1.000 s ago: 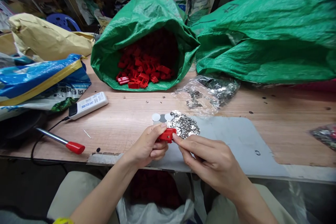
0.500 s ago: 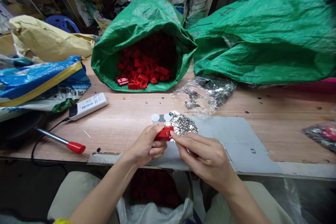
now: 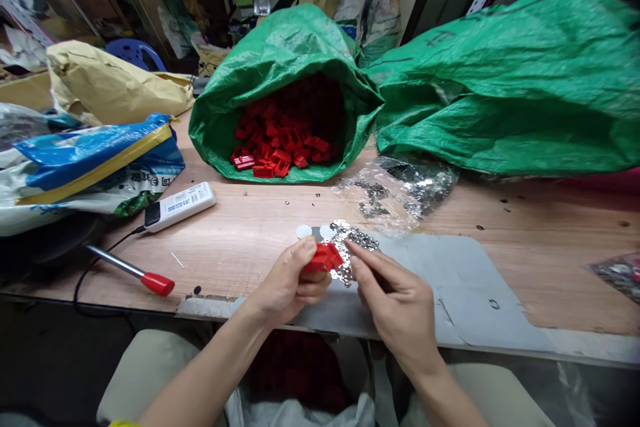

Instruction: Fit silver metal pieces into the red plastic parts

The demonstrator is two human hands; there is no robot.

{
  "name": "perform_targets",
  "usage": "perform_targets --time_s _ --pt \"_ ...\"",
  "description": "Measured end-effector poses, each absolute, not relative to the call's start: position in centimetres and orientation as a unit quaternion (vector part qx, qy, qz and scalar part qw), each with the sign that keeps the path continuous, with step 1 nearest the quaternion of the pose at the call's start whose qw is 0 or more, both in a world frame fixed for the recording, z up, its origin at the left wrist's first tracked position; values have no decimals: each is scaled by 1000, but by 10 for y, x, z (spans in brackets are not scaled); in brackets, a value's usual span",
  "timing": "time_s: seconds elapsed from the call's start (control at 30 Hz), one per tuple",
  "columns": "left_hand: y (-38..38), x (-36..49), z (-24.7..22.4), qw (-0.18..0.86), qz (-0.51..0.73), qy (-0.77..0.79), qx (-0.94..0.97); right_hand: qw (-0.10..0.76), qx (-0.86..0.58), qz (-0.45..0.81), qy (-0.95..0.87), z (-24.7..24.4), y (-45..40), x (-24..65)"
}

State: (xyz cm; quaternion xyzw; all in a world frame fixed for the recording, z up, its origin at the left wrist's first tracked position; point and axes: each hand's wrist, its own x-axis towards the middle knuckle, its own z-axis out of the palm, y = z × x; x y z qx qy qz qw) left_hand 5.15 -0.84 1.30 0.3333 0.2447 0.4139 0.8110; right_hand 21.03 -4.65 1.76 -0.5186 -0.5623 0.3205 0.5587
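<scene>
My left hand (image 3: pixel 293 278) is closed around a small red plastic part (image 3: pixel 325 257), thumb on top and fingers curled beneath, above the front of the bench. Just right of it hovers my right hand (image 3: pixel 395 290), apart from the red part. Its thumb and index tips are slightly parted over the edge of a pile of small shiny metal pieces (image 3: pixel 357 235), and I see nothing between them. The pile lies on a grey mat (image 3: pixel 430 260), partly hidden by my hands.
Red parts fill an open green sack (image 3: pixel 280 33); another green sack (image 3: pixel 505 80) lies at right. Clear plastic bags of metal pieces (image 3: pixel 400 190) sit before them. A white device (image 3: pixel 183 205) and a red-tipped lever (image 3: pixel 157 283) are at left. Below the edge hangs a pale sack (image 3: pixel 300 412).
My right hand has drawn away from the red part, toward the metal pile. The red part has tilted in my left hand. The whole view has shifted slightly.
</scene>
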Motion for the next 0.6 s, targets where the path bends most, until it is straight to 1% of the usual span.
perform_targets --time_s 0.1,0.13,0.2,0.27,0.3,0.37,0.4,0.43,0.5,0.53,0.6 --pt "-15 44 19 808 393 231 374 615 -517 407 -435 13 -37 218" --pt "-20 40 23 800 368 232 413 638 -507 415 -404 13 -34 220" --pt "-38 29 25 765 272 231 537 674 -495 407 -368 14 -29 225" --pt "-62 21 13 680 151 233 679 688 -494 397 -354 15 -26 228" --pt "-74 18 -1 627 103 242 734 689 -496 394 -353 15 -25 229" --pt "-96 15 -45 490 66 374 785 684 -506 379 -363 11 -26 229" --pt "-104 15 -72 450 56 434 778 677 -515 367 -376 9 -27 229" --pt "-109 16 -99 444 57 475 757 664 -526 354 -396 7 -29 229" --pt "-112 20 -147 523 78 510 678 617 -563 317 -449 5 -33 225" --pt "-111 23 -164 548 97 507 658 586 -583 296 -478 6 -34 222" --pt "-107 29 -185 604 160 483 613 523 -610 258 -537 12 -33 211"
